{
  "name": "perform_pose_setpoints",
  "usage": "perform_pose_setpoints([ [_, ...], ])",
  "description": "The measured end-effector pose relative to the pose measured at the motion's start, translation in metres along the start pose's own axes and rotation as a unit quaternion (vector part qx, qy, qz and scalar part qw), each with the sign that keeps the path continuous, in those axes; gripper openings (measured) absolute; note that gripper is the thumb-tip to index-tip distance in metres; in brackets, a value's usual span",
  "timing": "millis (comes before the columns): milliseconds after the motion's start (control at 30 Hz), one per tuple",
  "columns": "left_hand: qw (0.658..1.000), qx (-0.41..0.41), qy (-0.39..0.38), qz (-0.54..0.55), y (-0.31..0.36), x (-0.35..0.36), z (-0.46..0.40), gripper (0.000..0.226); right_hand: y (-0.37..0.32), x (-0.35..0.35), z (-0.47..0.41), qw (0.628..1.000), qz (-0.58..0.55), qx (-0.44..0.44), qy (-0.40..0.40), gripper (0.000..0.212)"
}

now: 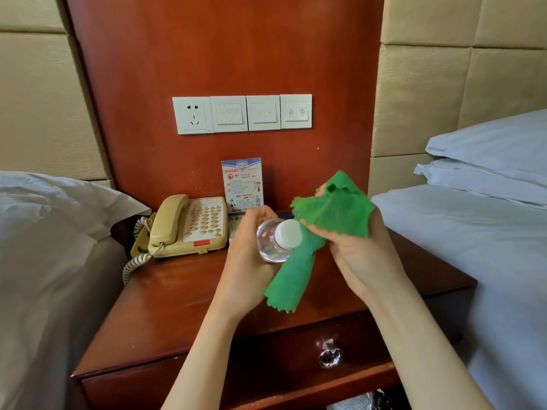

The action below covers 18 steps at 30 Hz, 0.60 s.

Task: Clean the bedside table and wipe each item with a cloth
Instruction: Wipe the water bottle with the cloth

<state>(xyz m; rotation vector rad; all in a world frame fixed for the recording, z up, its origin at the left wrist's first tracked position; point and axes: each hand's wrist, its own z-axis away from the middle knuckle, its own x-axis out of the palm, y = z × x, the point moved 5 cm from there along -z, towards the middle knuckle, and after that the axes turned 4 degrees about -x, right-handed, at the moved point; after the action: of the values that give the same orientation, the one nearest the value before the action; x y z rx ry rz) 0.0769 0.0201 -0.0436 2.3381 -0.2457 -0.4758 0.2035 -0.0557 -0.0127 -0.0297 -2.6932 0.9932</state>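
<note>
Left grip (251, 247) wraps bottle (273, 242) body, held above bench (165, 294). Right grip (355, 250) pinches cloth (331, 208) bunched beside cap (288, 233). Bottle likely light, clear plastic, smooth, maybe slippery; hold at mid-body. Cloth soft, limp, drapes below bottle.

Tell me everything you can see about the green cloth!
The green cloth looks soft and finely textured, with zigzag-cut edges. It is bunched up, not spread flat. The right hand holds its upper part, which fans out above the fingers. A twisted tail hangs down past the white cap of the clear bottle that the left hand holds. The cloth touches the bottle near the cap. It is held up above the wooden bedside table, not lying on it.
</note>
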Motion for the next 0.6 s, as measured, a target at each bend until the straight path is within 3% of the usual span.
perform_pose_setpoints([
  [100, 1.0, -0.016, 0.002, 0.001, -0.005, -0.003, 0.0, 0.053, -0.005, -0.002, -0.001, 0.985, 0.168, -0.032, -0.029, 0.025],
  [167, 0.999, -0.029, 0.007, 0.016, -0.009, -0.003, -0.004, 0.049, -0.004, -0.001, -0.001, 0.973, 0.224, -0.008, -0.05, 0.02],
  [233, 0.995, -0.093, 0.022, 0.035, -0.016, -0.002, -0.018, 0.044, 0.002, 0.003, 0.002, 0.983, 0.165, 0.066, -0.045, 0.018],
  [300, 0.986, -0.158, 0.033, 0.042, -0.023, -0.003, -0.033, 0.035, 0.01, 0.007, 0.006, 0.987, 0.036, 0.151, -0.035, 0.012],
  [367, 0.984, -0.164, 0.032, 0.058, -0.029, -0.007, -0.034, 0.027, 0.01, 0.01, 0.008, 0.976, -0.071, 0.2, -0.053, 0.007],
  [433, 0.987, -0.148, 0.03, 0.062, -0.031, -0.01, -0.025, 0.034, 0.007, 0.013, 0.008, 0.959, -0.154, 0.22, -0.095, 0.013],
  [500, 0.986, -0.141, 0.034, 0.087, -0.033, -0.01, -0.022, 0.041, 0.003, 0.012, 0.009, 0.954, -0.159, 0.218, -0.13, 0.023],
  [600, 0.98, -0.146, 0.064, 0.12, -0.03, -0.01, -0.023, 0.045, -0.001, 0.0, 0.008, 0.974, -0.004, 0.188, -0.127, 0.022],
])
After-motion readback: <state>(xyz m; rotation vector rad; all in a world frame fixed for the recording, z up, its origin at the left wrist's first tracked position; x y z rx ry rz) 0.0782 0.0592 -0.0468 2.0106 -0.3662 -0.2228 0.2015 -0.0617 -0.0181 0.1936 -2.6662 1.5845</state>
